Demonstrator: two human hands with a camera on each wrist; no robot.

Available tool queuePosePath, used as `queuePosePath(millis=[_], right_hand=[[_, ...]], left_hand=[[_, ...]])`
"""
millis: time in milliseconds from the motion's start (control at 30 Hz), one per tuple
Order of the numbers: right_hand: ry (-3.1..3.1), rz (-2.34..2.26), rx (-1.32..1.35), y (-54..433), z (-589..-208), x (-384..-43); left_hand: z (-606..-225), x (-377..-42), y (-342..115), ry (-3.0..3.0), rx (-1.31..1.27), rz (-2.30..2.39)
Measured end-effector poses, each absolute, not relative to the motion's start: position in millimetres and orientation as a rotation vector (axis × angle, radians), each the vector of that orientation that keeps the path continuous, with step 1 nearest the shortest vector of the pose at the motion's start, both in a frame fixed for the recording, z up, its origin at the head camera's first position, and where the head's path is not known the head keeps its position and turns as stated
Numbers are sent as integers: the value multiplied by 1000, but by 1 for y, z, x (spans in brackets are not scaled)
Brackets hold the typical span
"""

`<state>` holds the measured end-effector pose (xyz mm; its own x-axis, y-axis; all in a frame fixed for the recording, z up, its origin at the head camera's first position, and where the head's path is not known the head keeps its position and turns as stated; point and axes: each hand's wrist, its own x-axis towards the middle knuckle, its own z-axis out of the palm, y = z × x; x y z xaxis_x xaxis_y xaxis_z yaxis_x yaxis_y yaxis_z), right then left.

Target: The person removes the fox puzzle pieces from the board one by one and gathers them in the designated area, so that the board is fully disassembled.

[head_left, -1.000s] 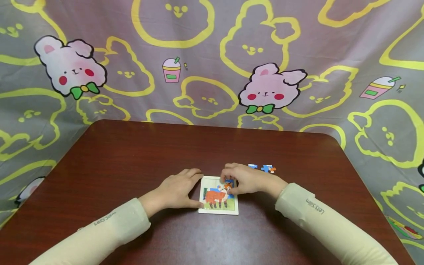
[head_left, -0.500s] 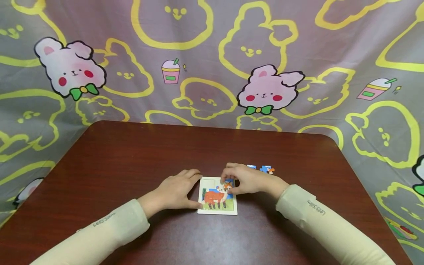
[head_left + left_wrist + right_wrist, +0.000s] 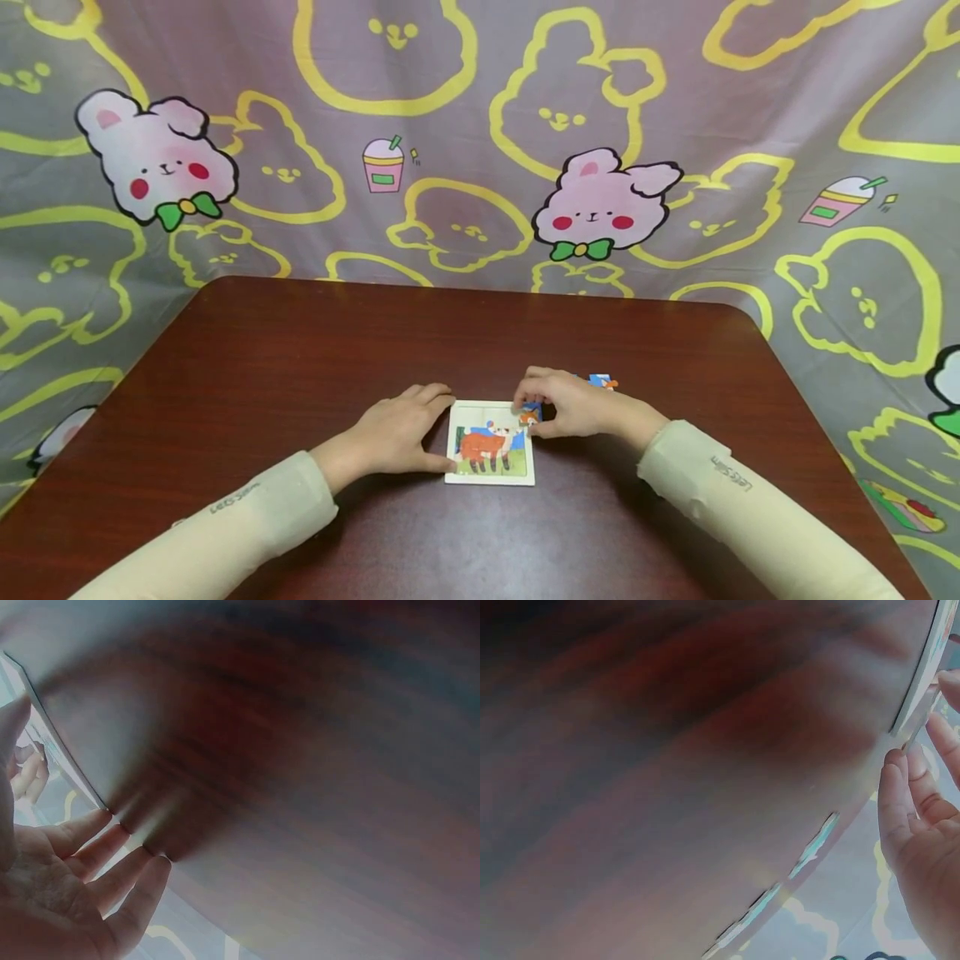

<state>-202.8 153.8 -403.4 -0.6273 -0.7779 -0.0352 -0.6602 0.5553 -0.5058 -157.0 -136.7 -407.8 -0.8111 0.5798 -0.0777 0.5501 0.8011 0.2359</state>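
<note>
The left hand bars the left side of the puzzle tray; the right hand and its puzzle piece bar the upper right. Room opens over the near worktop. Loose pieces obstruct beyond, their spacing hard to judge.

Flat on the brown table: a squarish jigsaw board with a pale rim, touched along its left side by the left hand. Inside, a red-orange animal with dark feet on green grass, blue behind (just bare cream along the top). Pinched in the right hand, at the board's right rim: a head piece, orange on blue, thin and tilted. Farther back to the right, lying flat: two loose jigsaw pieces, blue, one with a bit of orange.
</note>
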Motion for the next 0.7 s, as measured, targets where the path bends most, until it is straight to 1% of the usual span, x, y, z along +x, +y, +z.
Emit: queuePosePath(millis=[700], right_hand=[[2665, -707, -1109, 206, -401, -203]], left_hand=[[-408, -157, -135, 2837, 879, 296]])
